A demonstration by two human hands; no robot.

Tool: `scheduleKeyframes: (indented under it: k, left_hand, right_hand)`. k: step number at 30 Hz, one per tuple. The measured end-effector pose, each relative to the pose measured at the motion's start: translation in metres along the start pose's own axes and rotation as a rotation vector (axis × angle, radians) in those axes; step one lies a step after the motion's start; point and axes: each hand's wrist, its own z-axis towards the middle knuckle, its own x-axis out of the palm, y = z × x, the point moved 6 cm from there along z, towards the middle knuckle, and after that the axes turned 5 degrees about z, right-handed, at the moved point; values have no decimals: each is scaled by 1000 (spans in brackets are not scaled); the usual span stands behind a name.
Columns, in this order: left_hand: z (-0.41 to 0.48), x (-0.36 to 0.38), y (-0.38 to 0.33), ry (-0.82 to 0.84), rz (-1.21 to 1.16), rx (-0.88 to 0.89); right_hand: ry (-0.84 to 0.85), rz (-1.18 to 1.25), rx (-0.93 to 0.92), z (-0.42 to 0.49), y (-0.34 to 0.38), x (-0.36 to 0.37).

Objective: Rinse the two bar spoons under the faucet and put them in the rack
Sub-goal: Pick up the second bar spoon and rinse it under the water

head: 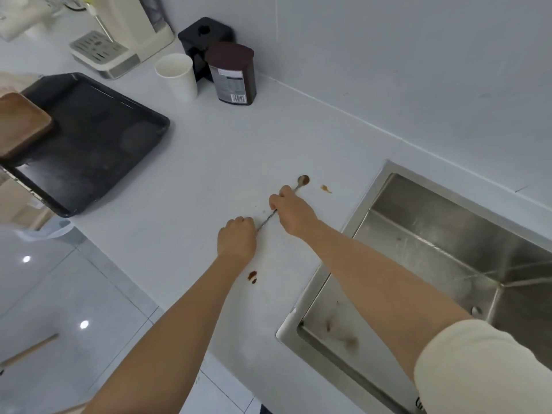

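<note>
A thin metal bar spoon (303,180) lies on the white counter (209,162), its brown-stained bowl pointing towards the wall. Its twisted shaft (268,219) runs down and left between my hands. My right hand (294,212) is closed on the shaft just below the bowl. My left hand (237,239) is curled into a fist around the shaft's lower end. I see only this one spoon; my hands may hide a second one. The steel sink (433,264) is to the right. No faucet or rack is in view.
Brown spills mark the counter near my left wrist (252,277) and beside the spoon's bowl (326,189). A black tray (89,144) with a wooden board (21,124) sits at the left. A paper cup (177,76), brown canister (231,74) and cream machine (119,34) stand at the back.
</note>
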Motion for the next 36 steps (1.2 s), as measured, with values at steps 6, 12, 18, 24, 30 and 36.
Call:
scheduleKeyframes:
  k: [6, 12, 18, 24, 30, 36]
  left_hand:
    - [4, 1, 0, 51, -17, 3]
    - [2, -2, -3, 81, -90, 11]
    - [-10, -25, -17, 88, -264, 37]
    - [-28, -39, -66, 131, -374, 214]
    - [-55, -35, -143, 226, -354, 485]
    - [-90, -18, -214, 314, -351, 616]
  right_hand:
    - [61, -159, -106, 3, 5, -1]
    - [45, -154, -171, -4, 3, -6]
    - [-41, -130, -188, -30, -2, -32]
    - [-217, -116, -135, -82, -31, -63]
    - [-337, 107, 11, -144, -90, -79]
    - [-562, 404, 263, -218, -143, -87]
